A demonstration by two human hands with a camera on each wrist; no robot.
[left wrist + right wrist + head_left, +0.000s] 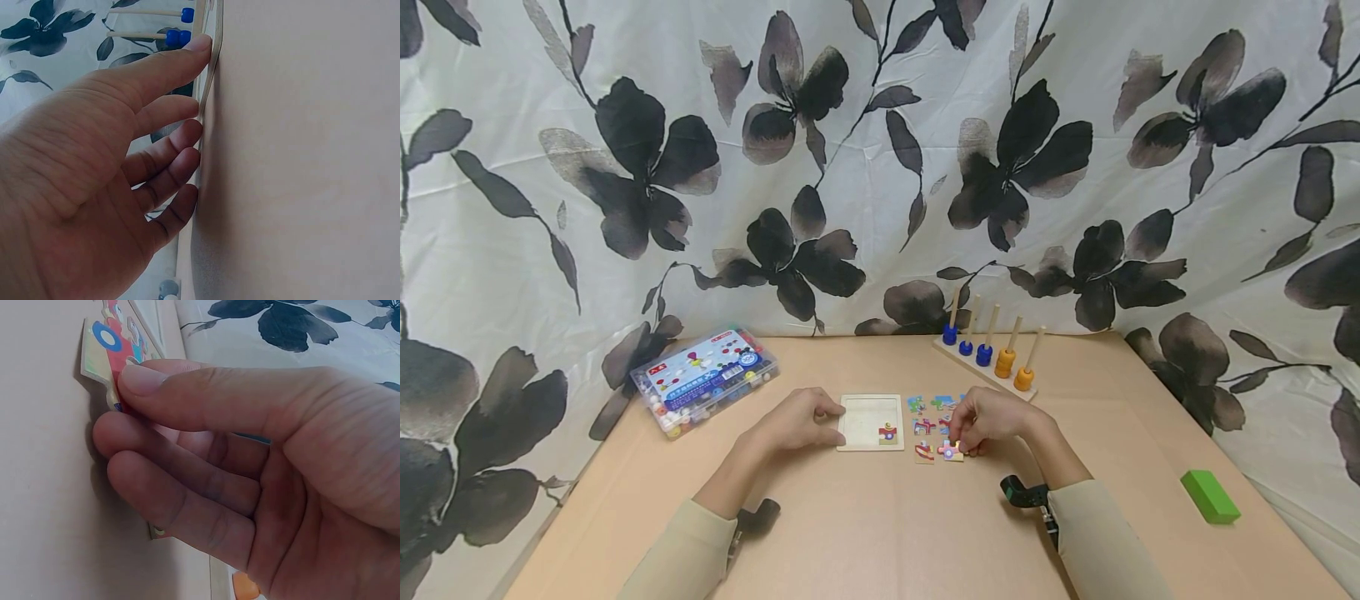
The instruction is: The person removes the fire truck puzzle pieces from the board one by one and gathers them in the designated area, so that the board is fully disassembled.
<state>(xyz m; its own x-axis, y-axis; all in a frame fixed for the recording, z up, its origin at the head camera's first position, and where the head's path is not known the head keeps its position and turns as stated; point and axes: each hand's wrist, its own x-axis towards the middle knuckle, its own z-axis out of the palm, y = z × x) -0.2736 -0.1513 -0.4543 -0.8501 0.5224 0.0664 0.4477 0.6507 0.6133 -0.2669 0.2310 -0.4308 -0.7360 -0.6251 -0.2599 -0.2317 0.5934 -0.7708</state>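
My left hand (801,419) rests at the left side of a pale wooden puzzle tray (871,400). In the left wrist view, the fingertips and thumb of that hand touch the tray's thin edge (217,47). One red and yellow puzzle piece (888,434) lies in the tray's lower right corner. Right of the tray, my right hand (992,418) pinches a jigsaw puzzle piece (107,337) with a blue and white ring. That piece is slightly raised from the table, its far side hidden by the thumb. Other colourful loose pieces (924,427) lie beside it, some covered by the hand.
A bead stacking rack (985,358) with blue and orange beads on pegs stands behind the right hand. At the back left lies a clear plastic box (703,379) of small parts. A green block (1210,497) sits near the table's right edge. Floral cloth (880,167) hangs behind.
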